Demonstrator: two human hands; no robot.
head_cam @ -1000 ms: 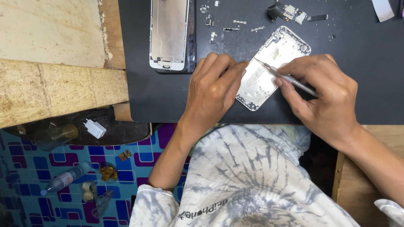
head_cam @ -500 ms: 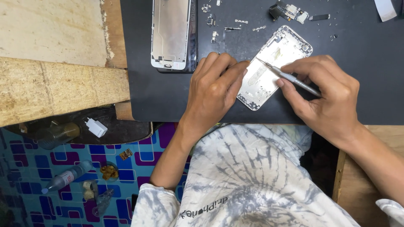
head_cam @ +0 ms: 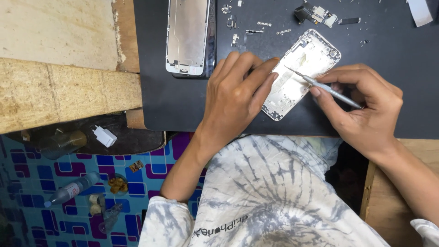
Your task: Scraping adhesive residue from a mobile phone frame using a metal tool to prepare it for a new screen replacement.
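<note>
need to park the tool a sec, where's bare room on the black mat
Bare mat lies right of the phone housing, above the right hand; more lies below the screen panel, beside the left hand. The top edge is crowded with small parts.

One head-worn view, straight down over my worktop

The camera sits on my head and faces steeply down, close above the dark worktop (head_cam: 173,105); my hands enter from the bottom edge, my lap fills the lower frame, and the patterned floor (head_cam: 27,178) shows at lower left.
</note>
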